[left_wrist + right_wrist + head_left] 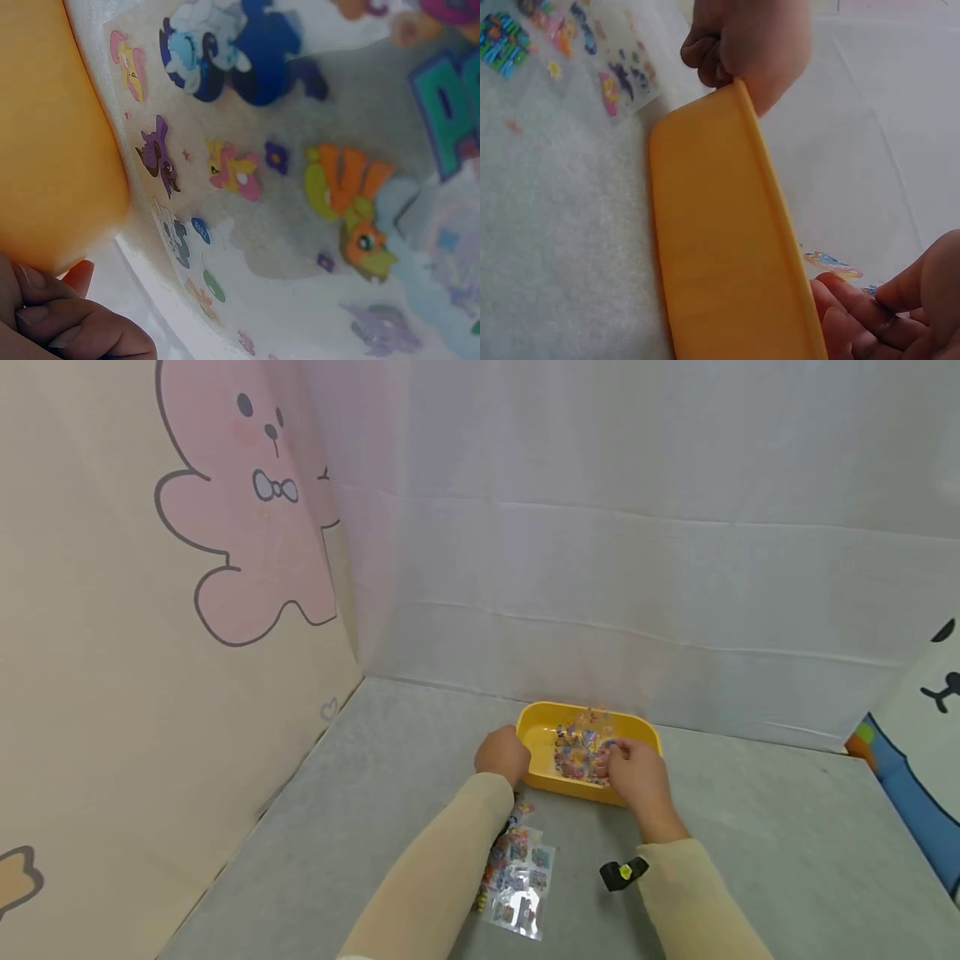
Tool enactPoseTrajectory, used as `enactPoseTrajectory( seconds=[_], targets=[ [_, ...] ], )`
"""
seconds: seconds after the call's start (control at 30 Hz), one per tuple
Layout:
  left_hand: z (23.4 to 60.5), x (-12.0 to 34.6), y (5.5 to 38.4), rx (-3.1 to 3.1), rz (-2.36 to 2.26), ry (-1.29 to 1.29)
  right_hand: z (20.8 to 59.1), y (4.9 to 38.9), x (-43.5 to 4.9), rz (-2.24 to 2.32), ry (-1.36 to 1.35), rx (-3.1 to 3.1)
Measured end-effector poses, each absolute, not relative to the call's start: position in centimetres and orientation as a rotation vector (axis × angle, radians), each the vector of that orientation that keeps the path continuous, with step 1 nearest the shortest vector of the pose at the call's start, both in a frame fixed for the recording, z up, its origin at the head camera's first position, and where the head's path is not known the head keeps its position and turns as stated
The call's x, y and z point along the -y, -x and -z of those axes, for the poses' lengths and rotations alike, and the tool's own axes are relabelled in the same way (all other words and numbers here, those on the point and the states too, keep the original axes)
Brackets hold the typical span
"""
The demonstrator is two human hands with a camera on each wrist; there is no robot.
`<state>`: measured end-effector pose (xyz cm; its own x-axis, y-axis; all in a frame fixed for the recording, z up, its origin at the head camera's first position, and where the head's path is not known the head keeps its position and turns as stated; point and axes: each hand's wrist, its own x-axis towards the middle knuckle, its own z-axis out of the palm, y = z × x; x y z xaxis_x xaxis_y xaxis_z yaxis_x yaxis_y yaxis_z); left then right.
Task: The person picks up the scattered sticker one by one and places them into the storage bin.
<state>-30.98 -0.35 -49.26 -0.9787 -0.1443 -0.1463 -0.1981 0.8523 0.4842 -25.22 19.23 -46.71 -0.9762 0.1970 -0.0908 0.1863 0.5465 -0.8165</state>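
Note:
A yellow plastic tray [542, 745] stands near the back of the table. My left hand [502, 755] grips its left end, fingers curled at the rim, as the right wrist view also shows. Over the tray, my right hand [640, 777] pinches a clear sheet of small colourful stickers [581, 753] between thumb and fingers. Its lower part lies inside the tray, and I cannot tell whether more sheets are under it. In the right wrist view the tray wall [712, 217] hides most of that sheet; only a coloured bit [832, 264] shows above the rim.
In front of the tray, clear sticker sheets [519, 881] with cartoon ponies lie on the grey tabletop [780, 843], partly behind my left forearm. A black wrist strap [624, 873] sits by my right sleeve. A white curtain [630, 568] hangs behind the table.

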Motion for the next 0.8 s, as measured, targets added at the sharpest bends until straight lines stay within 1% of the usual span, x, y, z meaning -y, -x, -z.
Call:
enactPoseTrajectory(
  seconds=[0.1, 0.4, 0.67, 0.8],
  targets=[
    [49.3, 0.3, 31.0, -2.924, -0.786, 0.269, 47.0, 25.6, -18.9, -1.256, 0.297, 2.836],
    [49.4, 0.3, 31.1, -2.933, -0.767, 0.27, 47.1, 26.4, -17.8, -0.945, 0.272, 3.003],
    [49.2, 0.4, 30.9, -2.924, -0.79, 0.271, 46.4, 26.5, -17.9, -0.77, 0.39, 3.155],
    [49.1, 0.2, 30.8, -2.922, -0.802, 0.268, 46.4, 26.5, -18.5, -0.656, 0.372, 3.185]
  ],
)
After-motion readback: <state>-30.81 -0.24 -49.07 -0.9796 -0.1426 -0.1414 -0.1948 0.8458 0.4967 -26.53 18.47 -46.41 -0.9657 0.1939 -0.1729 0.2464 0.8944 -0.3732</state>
